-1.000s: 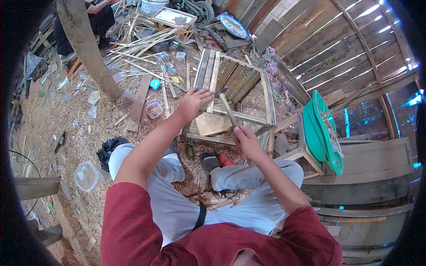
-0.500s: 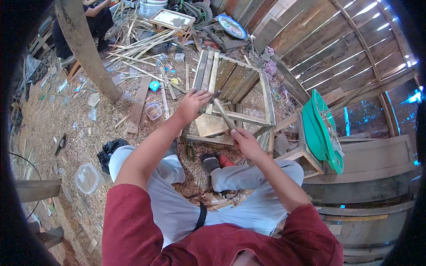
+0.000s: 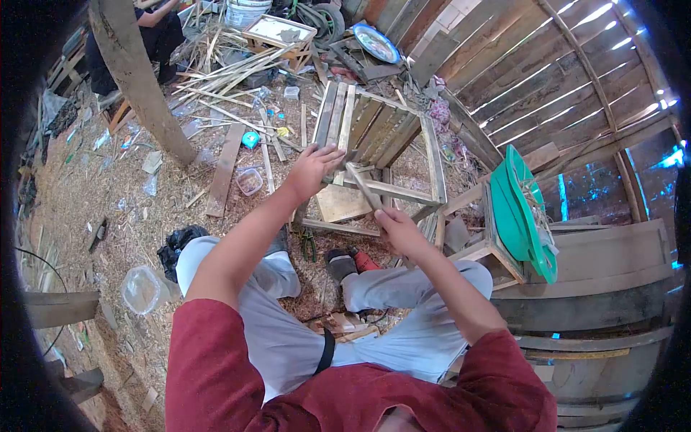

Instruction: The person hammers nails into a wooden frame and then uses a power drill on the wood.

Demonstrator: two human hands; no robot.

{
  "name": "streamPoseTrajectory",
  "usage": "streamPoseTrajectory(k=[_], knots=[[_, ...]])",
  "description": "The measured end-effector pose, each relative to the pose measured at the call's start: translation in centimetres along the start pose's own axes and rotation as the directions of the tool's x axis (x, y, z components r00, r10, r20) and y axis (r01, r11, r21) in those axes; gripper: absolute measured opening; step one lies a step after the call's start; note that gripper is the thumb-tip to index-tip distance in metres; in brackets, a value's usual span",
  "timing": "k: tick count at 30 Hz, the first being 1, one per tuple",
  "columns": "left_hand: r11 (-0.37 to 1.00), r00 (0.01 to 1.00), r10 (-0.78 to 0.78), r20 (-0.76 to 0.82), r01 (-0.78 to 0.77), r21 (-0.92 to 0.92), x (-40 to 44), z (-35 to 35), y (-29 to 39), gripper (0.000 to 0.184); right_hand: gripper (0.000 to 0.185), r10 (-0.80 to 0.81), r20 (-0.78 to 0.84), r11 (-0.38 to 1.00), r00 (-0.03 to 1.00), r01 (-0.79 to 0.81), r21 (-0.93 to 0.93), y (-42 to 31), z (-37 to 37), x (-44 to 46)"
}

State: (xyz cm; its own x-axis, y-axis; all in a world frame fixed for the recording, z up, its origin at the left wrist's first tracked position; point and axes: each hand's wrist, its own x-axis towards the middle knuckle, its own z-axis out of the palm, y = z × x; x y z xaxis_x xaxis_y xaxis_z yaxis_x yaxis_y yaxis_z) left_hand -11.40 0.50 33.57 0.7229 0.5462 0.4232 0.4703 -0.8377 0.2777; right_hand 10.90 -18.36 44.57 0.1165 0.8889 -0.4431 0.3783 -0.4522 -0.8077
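Note:
In the head view, a slatted wooden frame (image 3: 430, 155), box-shaped like a crate or small stool, stands tilted in front of my knees. My left hand (image 3: 314, 173) lies on its near left corner, fingers stretched out across the ends of the slats; the thumb is hidden. My right hand (image 3: 398, 232) is closed around the lower end of a hammer's wooden handle (image 3: 366, 189). The dark hammer head is close to the left fingertips, at the frame's top rail. Pliers (image 3: 309, 245) with green handles lie below the frame, beside my foot.
A red tool (image 3: 365, 260) lies by my right foot. To the right, a green plastic basin (image 3: 515, 216) leans on a wooden stand. Wood strips (image 3: 237, 75), a plank (image 3: 226, 170) and litter cover the floor ahead. A post (image 3: 140, 79) and another person (image 3: 155, 36) are at upper left.
Hardly anything differs. The hammer has shifted very slightly at the frame's top rail; my left hand stays in the same place.

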Motion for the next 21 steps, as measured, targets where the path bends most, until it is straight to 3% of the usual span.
streamPoseTrajectory(k=[3, 6, 9, 15, 18, 21], knots=[[1.0, 1.0, 0.0, -0.001, 0.0, 0.014, -0.1, 0.0, -0.2, 0.087, 0.033, 0.063, 0.024, 0.992, 0.998, -0.065, 0.109, -1.6, -0.6, -0.5], [1.0, 1.0, -0.004, -0.007, 0.004, 0.022, -0.2, 0.2, 0.1, 0.088, 0.034, -0.071, -0.076, 0.987, 0.995, 0.081, 0.141, -1.8, -0.1, -0.6], [1.0, 1.0, 0.002, 0.011, -0.002, 0.027, 0.1, -0.1, -0.1, 0.089, 0.033, 0.176, 0.062, 0.984, 0.982, -0.175, -0.012, -1.5, -0.3, -0.5], [1.0, 1.0, -0.017, -0.003, 0.017, -0.01, -0.2, 0.0, 0.2, 0.088, 0.028, -0.078, -0.058, 0.975, 0.995, 0.089, 0.204, -1.8, -0.4, -0.2], [1.0, 1.0, -0.012, -0.015, 0.012, -0.013, 0.0, 0.3, -0.2, 0.086, 0.03, 0.01, 0.066, 1.0, 0.998, -0.01, 0.012, -2.7, -1.0, -0.3], [1.0, 1.0, -0.013, -0.01, 0.013, 0.004, -0.1, 0.4, -0.3, 0.081, 0.026, -0.059, -0.002, 0.996, 0.998, 0.059, 0.064, -2.0, -0.2, 0.2]])
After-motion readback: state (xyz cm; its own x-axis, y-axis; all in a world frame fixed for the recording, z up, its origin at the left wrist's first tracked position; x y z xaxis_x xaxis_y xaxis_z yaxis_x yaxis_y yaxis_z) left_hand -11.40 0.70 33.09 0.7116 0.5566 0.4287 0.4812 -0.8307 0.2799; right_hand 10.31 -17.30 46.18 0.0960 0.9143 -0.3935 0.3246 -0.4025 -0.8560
